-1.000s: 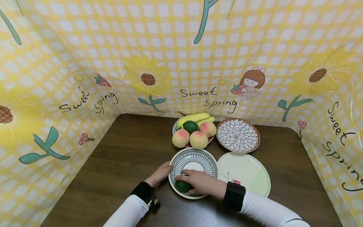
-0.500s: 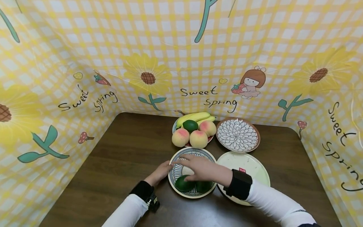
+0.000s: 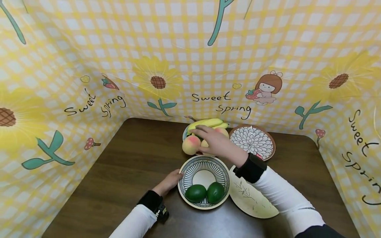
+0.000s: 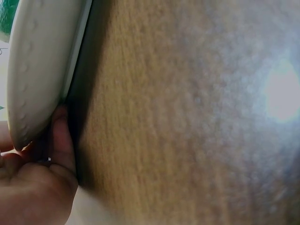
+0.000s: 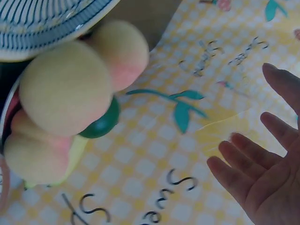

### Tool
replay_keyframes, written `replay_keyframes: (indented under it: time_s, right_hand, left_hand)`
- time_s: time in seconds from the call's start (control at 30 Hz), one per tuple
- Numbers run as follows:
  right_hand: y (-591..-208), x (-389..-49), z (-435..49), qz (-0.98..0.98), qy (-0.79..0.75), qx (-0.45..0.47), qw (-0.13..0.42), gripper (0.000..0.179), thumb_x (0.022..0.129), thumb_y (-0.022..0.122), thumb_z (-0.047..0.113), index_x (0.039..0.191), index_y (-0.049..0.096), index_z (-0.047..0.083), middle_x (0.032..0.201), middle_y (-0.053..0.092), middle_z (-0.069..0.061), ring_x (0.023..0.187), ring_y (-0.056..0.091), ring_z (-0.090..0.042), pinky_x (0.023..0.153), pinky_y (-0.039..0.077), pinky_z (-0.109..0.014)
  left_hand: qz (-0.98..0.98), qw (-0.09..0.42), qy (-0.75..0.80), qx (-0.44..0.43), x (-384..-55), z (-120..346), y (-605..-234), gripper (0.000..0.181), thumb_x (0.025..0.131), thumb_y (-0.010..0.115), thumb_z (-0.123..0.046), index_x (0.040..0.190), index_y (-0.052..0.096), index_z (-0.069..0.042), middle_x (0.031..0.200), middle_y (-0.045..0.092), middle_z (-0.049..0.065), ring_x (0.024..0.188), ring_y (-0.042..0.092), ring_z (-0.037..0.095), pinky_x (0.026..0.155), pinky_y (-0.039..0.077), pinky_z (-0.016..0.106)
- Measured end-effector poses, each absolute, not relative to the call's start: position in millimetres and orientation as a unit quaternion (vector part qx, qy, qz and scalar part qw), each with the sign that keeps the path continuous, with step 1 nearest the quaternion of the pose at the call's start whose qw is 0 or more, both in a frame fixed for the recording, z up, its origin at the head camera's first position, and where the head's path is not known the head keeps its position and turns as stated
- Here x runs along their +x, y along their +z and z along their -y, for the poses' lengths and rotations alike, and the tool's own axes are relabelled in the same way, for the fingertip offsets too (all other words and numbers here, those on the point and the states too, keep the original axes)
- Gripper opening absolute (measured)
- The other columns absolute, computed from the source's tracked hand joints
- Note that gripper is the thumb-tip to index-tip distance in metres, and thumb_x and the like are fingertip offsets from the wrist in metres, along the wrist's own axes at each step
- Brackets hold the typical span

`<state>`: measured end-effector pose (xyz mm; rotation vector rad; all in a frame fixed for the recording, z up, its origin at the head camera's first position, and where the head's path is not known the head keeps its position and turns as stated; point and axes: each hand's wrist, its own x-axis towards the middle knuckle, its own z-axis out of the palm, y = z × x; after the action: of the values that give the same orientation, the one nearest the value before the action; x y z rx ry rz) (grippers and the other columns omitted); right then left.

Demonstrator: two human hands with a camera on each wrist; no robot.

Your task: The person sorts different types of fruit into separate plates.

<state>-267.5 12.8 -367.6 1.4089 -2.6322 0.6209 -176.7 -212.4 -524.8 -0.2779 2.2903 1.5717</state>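
My left hand (image 3: 169, 182) pinches the left rim of a round patterned plate (image 3: 203, 159), thumb on top and fingers underneath in the left wrist view. Two dark green oval fruits (image 3: 195, 193), avocado-like, lie side by side in its near part. Beyond it, my right hand (image 3: 218, 142) hovers over a bowl of fruit with its fingers spread and nothing held. In that bowl are peaches (image 3: 191, 144), bananas (image 3: 212, 123) and another green oval fruit (image 5: 103, 119), which my hand mostly hides in the head view. The right wrist view shows the spread fingers apart from the peaches (image 5: 65, 86).
A brown-rimmed plate with a petal pattern (image 3: 251, 140) stands at the back right. In front of it is a pale green plate (image 3: 247, 195), partly covered by my right arm. Checked yellow cloth (image 3: 190, 66) hangs behind the dark wooden table (image 3: 119, 172).
My right hand has left the green fruit in the patterned plate and moved away from me, over the fruit bowl. Both green fruits now show fully. My left hand stays on the rim.
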Motion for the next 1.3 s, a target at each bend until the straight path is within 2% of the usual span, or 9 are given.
replay_keyframes:
  time_s: [0.2, 0.4, 0.5, 0.63, 0.8, 1.03, 1.3]
  right_hand:
    - [-384.6, -303.9, -6.2, 0.885, 0.201, 0.42, 0.009, 0.062, 0.096, 0.071, 0.024, 0.153, 0.048, 0.013, 0.161, 0.039, -0.023, 0.142, 0.048, -0.043, 0.099, 0.055, -0.05]
    - [-410.0, -337.2, 2.1, 0.898, 0.197, 0.39, -0.039, 0.064, 0.1, 0.065, 0.027, 0.157, 0.041, 0.015, 0.166, 0.03, -0.022, 0.151, 0.035, -0.043, 0.118, 0.039, -0.054]
    - [-420.1, -347.8, 4.3, 0.901, 0.199, 0.38, -0.068, 0.064, 0.1, 0.063, 0.024, 0.158, 0.039, 0.014, 0.167, 0.028, -0.021, 0.153, 0.031, -0.043, 0.122, 0.034, -0.055]
    - [-430.7, -358.0, 7.0, 0.903, 0.2, 0.368, -0.095, 0.066, 0.1, 0.061, 0.022, 0.16, 0.035, 0.013, 0.168, 0.025, -0.022, 0.154, 0.028, -0.045, 0.123, 0.032, -0.057]
    - [-439.6, -366.9, 9.4, 0.905, 0.202, 0.356, -0.115, 0.069, 0.099, 0.058, 0.021, 0.162, 0.03, 0.012, 0.168, 0.023, -0.025, 0.153, 0.028, -0.048, 0.12, 0.035, -0.056]
    - [-448.0, -369.9, 10.4, 0.907, 0.197, 0.354, -0.116, 0.07, 0.096, 0.058, 0.018, 0.16, 0.031, 0.006, 0.163, 0.031, -0.028, 0.147, 0.039, -0.045, 0.114, 0.042, -0.053]
    - [-450.0, -371.8, 20.2, 0.903, 0.197, 0.358, -0.134, 0.069, 0.095, 0.059, 0.016, 0.159, 0.034, 0.005, 0.162, 0.033, -0.027, 0.145, 0.042, -0.044, 0.116, 0.041, -0.053]
  left_hand:
    - [-0.814, 0.176, 0.544, -0.097, -176.7, 210.7, -524.5, 0.043, 0.111, 0.037, -0.017, 0.143, 0.048, 0.009, 0.125, 0.067, 0.019, 0.118, 0.062, 0.025, 0.109, 0.045, 0.046]
    - [-0.816, 0.18, 0.54, -0.1, -174.5, 212.6, -525.8, 0.044, 0.111, 0.038, -0.02, 0.145, 0.046, 0.008, 0.131, 0.064, 0.021, 0.126, 0.059, 0.031, 0.112, 0.042, 0.05]
    - [-0.814, 0.182, 0.543, -0.099, -171.5, 212.6, -527.2, 0.045, 0.111, 0.039, -0.02, 0.145, 0.046, 0.009, 0.134, 0.063, 0.023, 0.13, 0.057, 0.033, 0.115, 0.04, 0.051]
    - [-0.81, 0.177, 0.55, -0.098, -169.5, 211.9, -527.0, 0.044, 0.111, 0.039, -0.018, 0.145, 0.046, 0.009, 0.134, 0.062, 0.023, 0.131, 0.056, 0.035, 0.115, 0.04, 0.052]
    - [-0.81, 0.169, 0.553, -0.099, -171.9, 210.5, -524.1, 0.045, 0.11, 0.04, -0.018, 0.145, 0.047, 0.009, 0.137, 0.061, 0.024, 0.134, 0.053, 0.036, 0.116, 0.038, 0.053]
    - [-0.804, 0.178, 0.559, -0.1, -174.0, 208.7, -522.4, 0.047, 0.111, 0.038, -0.019, 0.148, 0.044, 0.008, 0.143, 0.056, 0.025, 0.139, 0.049, 0.038, 0.119, 0.035, 0.054]
    - [-0.807, 0.171, 0.556, -0.102, -170.8, 210.2, -521.9, 0.043, 0.11, 0.037, -0.018, 0.143, 0.049, 0.009, 0.13, 0.064, 0.021, 0.125, 0.058, 0.029, 0.114, 0.04, 0.049]
